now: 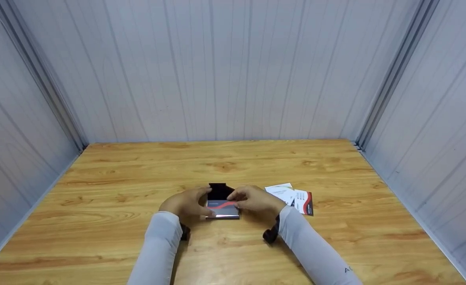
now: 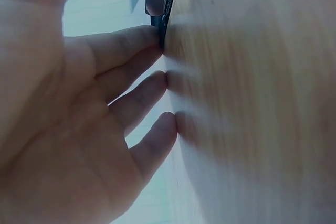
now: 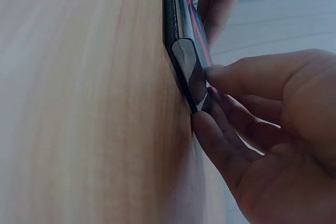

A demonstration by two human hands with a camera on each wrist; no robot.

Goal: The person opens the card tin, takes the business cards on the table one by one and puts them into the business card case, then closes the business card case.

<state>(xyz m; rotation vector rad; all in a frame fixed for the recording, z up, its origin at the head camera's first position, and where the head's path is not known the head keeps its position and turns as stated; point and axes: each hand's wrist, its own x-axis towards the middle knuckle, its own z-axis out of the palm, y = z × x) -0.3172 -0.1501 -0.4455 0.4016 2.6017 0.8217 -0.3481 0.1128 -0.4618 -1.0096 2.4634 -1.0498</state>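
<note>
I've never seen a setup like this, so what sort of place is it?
Probably a booth or enclosed work cubicle: pale panelled walls rise on three sides, grey strips run down the corners, and a wood-grain tabletop lies between them.

Pale grooved panel walls (image 1: 233, 71), grey corner strips (image 1: 391, 75), wood-grained tabletop (image 1: 98, 237)

Right grip (image 3: 278, 124) on case (image 3: 185, 59), wooden table (image 3: 89, 98)
</note>
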